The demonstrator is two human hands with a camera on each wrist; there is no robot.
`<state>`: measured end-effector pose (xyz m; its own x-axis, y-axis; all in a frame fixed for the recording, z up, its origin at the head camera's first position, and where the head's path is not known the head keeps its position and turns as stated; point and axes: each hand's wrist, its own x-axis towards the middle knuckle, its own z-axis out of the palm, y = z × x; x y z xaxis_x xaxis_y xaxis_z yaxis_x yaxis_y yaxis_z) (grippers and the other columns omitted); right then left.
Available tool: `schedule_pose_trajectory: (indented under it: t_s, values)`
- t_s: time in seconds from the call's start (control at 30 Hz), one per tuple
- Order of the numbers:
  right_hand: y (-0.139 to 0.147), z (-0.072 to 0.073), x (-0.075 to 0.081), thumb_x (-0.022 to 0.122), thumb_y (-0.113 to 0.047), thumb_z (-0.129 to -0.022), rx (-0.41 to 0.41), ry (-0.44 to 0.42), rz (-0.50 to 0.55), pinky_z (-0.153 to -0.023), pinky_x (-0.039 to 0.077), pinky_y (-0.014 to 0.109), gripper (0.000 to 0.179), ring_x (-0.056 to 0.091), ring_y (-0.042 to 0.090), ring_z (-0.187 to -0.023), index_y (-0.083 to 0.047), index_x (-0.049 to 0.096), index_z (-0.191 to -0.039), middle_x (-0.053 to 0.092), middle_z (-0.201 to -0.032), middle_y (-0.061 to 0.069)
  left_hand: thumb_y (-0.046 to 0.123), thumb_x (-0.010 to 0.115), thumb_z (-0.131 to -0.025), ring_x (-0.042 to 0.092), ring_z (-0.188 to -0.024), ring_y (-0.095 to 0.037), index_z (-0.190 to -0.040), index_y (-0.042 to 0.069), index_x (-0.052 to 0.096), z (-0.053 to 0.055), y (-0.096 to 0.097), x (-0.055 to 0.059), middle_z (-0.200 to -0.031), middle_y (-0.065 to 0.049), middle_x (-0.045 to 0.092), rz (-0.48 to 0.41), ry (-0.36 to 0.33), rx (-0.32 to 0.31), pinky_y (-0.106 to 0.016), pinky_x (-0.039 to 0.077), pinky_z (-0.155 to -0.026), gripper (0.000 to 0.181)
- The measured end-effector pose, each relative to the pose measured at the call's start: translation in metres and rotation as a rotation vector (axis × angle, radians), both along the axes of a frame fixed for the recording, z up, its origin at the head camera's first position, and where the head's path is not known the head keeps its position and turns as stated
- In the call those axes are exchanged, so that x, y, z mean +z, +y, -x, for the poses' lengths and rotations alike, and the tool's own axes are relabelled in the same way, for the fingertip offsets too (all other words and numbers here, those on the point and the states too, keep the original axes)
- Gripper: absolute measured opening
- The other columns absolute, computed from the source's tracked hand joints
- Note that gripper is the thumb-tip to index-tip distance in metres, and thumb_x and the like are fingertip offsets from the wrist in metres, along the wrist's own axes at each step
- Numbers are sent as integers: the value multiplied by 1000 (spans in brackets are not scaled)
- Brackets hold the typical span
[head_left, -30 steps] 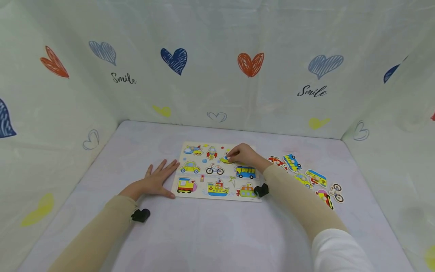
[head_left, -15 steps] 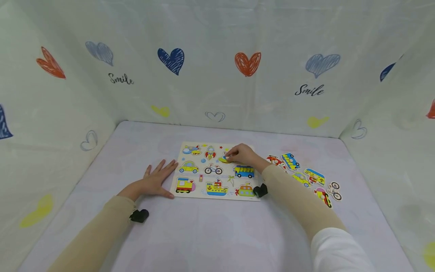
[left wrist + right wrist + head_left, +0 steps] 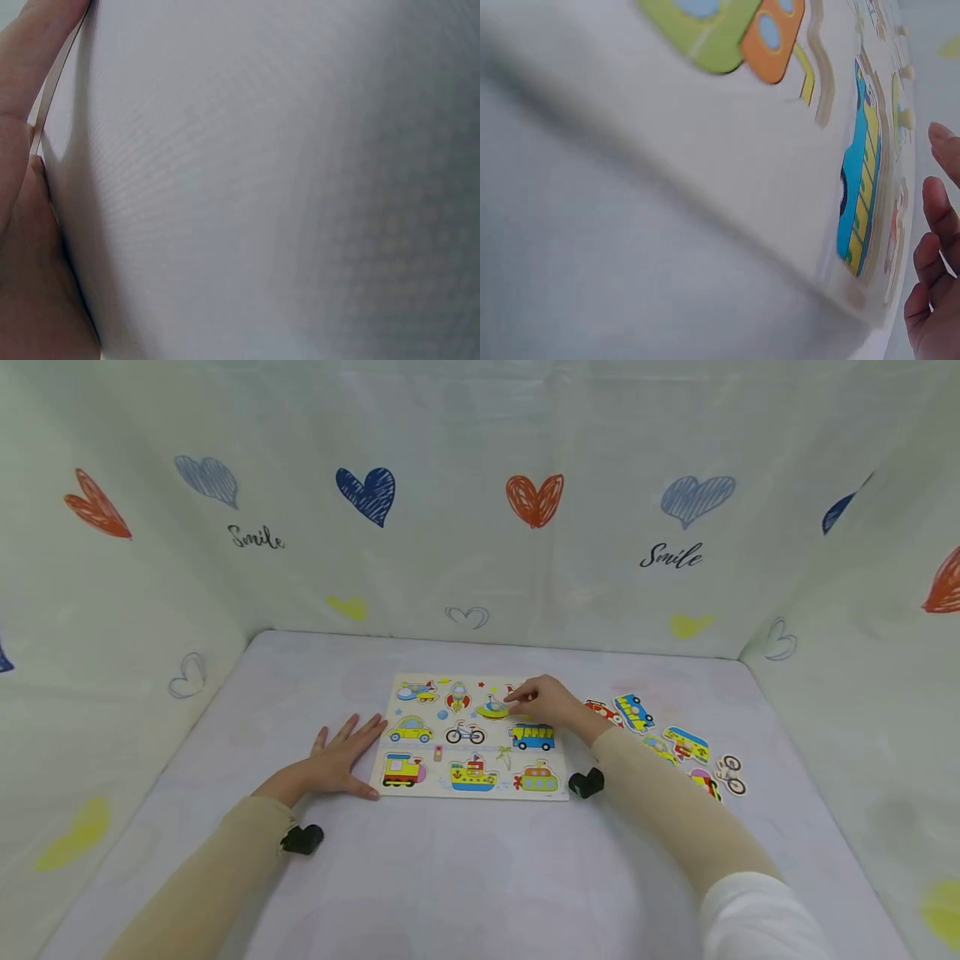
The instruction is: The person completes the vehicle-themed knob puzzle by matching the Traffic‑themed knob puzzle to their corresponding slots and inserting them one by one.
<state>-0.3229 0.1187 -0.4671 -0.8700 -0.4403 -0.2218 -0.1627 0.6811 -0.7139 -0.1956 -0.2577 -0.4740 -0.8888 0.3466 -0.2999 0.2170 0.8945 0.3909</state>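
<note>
A white puzzle board [image 3: 551,752] printed with colourful vehicles lies on the table between my hands. My left hand [image 3: 332,766] rests with spread fingers at its left edge; part of that hand [image 3: 22,135] fills the left side of the left wrist view. A yellow-green flying saucer piece [image 3: 491,710] sits in the board's top row. Just right of it, my right hand [image 3: 551,700] hovers over the board with nothing held. The right wrist view shows that hand [image 3: 937,255] with thumb and fingers apart, near several small knobs standing up from the board.
Several loose vehicle pieces lie right of the board: a blue bus [image 3: 633,713], a ship [image 3: 686,743], a bicycle [image 3: 731,775], and others partly behind my right forearm [image 3: 675,810]. A curtain with hearts [image 3: 535,500] hangs around the table.
My right hand has let go of the flying saucer piece and drawn slightly to the right, its fingers parted. The left hand stays at the board's edge. The head view has shifted a little.
</note>
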Motion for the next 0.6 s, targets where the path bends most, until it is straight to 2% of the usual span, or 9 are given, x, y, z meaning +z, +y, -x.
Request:
schedule_pose_trajectory:
  t_s: [0.17,0.47,0.6]
  values:
    - [15,-7,3,77,-26,-86,-38,-15,-18,-72,44,30,22,52,21,-88,-20,77,-107,64,-98,0,56,83,-67,-8,-145,-44,-156,10,15,0,-1,0,-162,-16,7,-17,5,-2,-71,-14,-104,121]
    - [44,-19,8,76,-27,-86,-82,-18,7,-69,38,33,22,47,23,-86,-19,77,-107,63,-92,2,54,83,-67,-7,-144,-45,-156,8,16,-2,1,4,-161,-18,8,-38,11,3,-71,-13,-104,120]
    - [58,-25,14,75,-24,-87,-93,15,9,-66,38,33,21,47,24,-82,-16,77,-106,61,-87,4,54,83,-68,-8,-145,-44,-156,9,15,-2,2,4,-162,-17,7,-31,10,4,-70,-13,-104,120]
